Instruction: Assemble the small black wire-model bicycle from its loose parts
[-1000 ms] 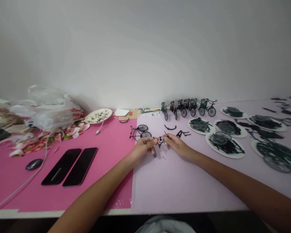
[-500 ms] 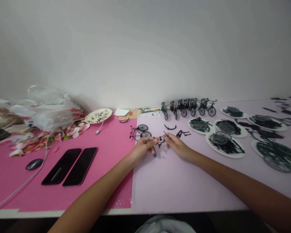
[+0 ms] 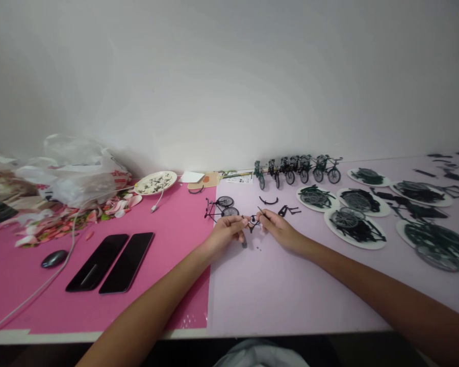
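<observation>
My left hand [image 3: 226, 232] is closed, thumb and fingers pinching a small black model bicycle part [image 3: 251, 228] that shows between both hands. Below its fingertips a greyish piece [image 3: 244, 244] pokes out, mostly hidden. Facing it, my right hand [image 3: 278, 228] pinches a thin dark rod-like thing [image 3: 260, 210], its kind too small to make out. Behind the left hand a black model bicycle frame with wheels [image 3: 222, 206] lies on the table. A curved black mudguard-like strip [image 3: 268, 200] and a black pronged piece [image 3: 288, 210] lie beyond the right hand. Tiny bits [image 3: 258, 248] rest below the hands.
Several assembled model bicycles [image 3: 298, 169] stand along the wall. Plates of parts [image 3: 355, 244] fill the right side. At left are two phones [image 3: 126, 262], a mouse [image 3: 54, 258], a white cable [image 3: 73, 229], plastic bags [image 3: 76, 178], petals [image 3: 61, 227] and a plate of small bits [image 3: 138, 189].
</observation>
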Available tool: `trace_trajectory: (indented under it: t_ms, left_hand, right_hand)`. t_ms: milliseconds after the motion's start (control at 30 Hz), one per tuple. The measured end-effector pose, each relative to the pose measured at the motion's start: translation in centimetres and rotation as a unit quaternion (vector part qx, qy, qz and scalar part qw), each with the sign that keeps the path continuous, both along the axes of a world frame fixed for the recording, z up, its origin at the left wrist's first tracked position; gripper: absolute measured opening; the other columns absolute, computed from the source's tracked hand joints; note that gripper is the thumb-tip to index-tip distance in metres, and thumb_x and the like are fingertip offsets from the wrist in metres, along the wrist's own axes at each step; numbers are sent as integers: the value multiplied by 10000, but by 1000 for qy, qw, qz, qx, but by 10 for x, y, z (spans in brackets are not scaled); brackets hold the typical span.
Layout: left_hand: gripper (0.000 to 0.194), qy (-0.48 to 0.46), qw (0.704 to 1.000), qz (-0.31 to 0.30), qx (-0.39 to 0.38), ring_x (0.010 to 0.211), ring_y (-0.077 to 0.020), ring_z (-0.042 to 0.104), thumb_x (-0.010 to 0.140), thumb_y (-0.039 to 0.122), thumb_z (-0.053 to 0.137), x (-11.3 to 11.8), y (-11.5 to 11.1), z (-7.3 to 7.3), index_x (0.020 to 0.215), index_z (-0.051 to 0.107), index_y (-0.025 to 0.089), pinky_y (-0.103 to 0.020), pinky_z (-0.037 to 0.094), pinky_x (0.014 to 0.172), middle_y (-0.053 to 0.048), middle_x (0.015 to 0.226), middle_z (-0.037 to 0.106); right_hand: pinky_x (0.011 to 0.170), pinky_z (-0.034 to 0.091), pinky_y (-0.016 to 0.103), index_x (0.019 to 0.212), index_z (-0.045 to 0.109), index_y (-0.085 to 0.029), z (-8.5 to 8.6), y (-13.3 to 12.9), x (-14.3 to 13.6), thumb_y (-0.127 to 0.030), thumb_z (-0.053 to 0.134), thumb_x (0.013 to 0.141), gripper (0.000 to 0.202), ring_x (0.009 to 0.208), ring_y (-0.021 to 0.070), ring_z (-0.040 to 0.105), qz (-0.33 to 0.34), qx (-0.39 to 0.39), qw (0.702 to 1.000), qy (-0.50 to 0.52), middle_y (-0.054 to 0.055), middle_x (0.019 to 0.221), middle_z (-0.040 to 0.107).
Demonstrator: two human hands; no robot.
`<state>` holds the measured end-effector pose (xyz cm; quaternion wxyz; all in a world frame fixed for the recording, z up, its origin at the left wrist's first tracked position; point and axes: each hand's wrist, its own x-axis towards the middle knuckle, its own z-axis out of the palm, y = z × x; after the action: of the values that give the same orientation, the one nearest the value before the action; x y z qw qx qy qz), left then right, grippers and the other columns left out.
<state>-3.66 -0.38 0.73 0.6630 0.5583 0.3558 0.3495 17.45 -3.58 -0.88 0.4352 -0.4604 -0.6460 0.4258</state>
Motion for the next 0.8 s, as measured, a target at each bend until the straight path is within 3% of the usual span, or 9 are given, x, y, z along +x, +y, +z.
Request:
trace_trajectory:
  t_ms: [267,567,800]
  left_hand:
    - [569,-2,1000,-4,-4,490,-67,547,621,648,916,0,0,0,805,725,144,-244,380,528,-97,976,772]
    - [570,2,1000,-6,-1,476,-66,532,617,659,914,0,-2,2,767,715,146,-244,368,529,-74,881,761]
    - [593,-2,1000,-6,0,469,-54,529,601,672,917,0,-1,1,770,705,144,-241,388,519,-110,1028,776]
  right_hand:
    - [811,453,334,1012,566,-238,2,-2,2,-637,447,1046,418,834,195,523,12,33,999,-41,8,914,572]
    - [873,442,344,983,549,-244,2,-1,3,-582,427,1071,370,902,209,537,15,85,995,-56,20,966,572]
    - [878,444,363,955,558,-245,1,1,3,-560,429,1071,360,907,217,538,8,99,993,-66,23,951,542]
